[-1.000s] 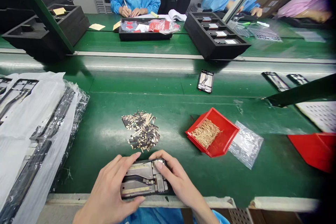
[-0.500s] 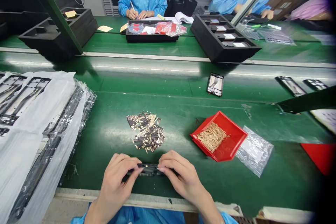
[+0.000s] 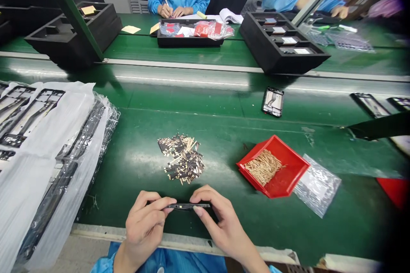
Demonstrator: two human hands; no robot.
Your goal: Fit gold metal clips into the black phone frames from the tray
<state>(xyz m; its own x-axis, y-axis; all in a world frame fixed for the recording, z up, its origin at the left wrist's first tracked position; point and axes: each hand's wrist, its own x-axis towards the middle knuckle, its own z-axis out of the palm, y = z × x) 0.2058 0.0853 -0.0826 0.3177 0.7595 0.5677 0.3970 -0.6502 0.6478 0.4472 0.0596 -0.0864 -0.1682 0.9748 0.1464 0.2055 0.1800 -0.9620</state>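
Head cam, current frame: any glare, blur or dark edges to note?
Head view: glare streak on the far side of the table, soft sheen left of the pile of small strips, glints on the clear bag; head view: right edge falls to black, upper right looks soft; head view: held dark part edge-on, fine detail too small to read.

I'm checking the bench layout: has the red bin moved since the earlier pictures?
No. Judged against the pile of small parts, the red bin sits in the same place, overlapping the plastic bag; the whole view has shifted.
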